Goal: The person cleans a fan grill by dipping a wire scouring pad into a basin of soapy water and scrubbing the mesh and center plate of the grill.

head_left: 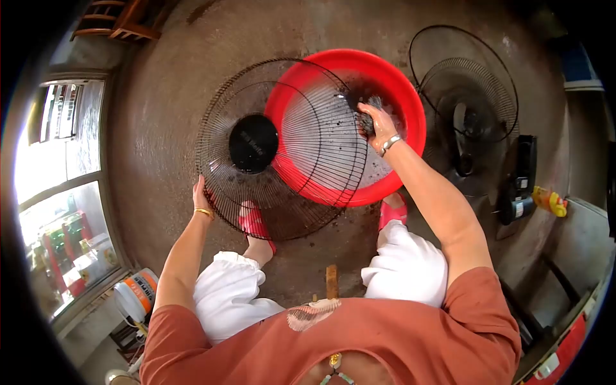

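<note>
My left hand [201, 197] grips the fan grille [254, 144]; my right hand [383, 128], closed around a dark scrubber [366, 123], should rub gently outward.

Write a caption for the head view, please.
Left hand holding a fan grille, right hand holding a dark wad over a red basin.

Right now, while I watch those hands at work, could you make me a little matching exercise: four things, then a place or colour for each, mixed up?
Things
1. Fan grille with black hub
2. Basin
3. Dark mesh scrubber
4. Bucket

Places and colours
A. In the right hand
B. White with an orange band
C. Rim held by the left hand
D. Red outside

Pairs: 1-C, 2-D, 3-A, 4-B
</note>
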A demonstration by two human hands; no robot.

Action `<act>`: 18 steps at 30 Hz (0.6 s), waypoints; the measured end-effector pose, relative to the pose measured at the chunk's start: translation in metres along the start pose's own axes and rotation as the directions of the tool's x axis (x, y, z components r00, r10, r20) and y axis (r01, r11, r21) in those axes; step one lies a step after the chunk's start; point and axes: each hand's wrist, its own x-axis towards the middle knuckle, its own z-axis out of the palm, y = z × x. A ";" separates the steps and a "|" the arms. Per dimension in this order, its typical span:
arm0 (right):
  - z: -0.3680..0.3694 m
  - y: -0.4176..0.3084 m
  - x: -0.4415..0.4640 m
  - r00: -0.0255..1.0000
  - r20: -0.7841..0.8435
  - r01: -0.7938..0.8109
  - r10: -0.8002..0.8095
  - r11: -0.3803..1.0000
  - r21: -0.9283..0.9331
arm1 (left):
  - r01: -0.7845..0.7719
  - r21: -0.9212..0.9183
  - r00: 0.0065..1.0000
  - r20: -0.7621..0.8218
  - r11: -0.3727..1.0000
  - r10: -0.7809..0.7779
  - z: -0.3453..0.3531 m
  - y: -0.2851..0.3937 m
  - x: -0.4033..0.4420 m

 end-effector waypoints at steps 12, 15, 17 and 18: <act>-0.062 0.015 0.039 0.839 0.295 0.173 -0.457 -0.290 -0.941 | 0.124 0.112 0.989 0.073 0.986 -0.132 -0.014 -0.032 0.036; -0.085 0.027 0.048 0.958 0.247 0.142 -0.146 -0.505 -0.851 | 0.139 0.093 0.990 0.024 0.986 -0.142 -0.001 -0.025 0.024; -0.084 0.016 0.040 0.919 0.255 0.162 -0.300 -0.301 -0.940 | 0.137 0.086 0.989 0.043 0.987 -0.141 0.003 -0.024 0.024; -0.071 0.001 0.026 0.877 0.274 0.217 -0.395 -0.183 -0.959 | 0.132 0.096 0.990 0.028 0.987 -0.135 0.003 -0.024 0.025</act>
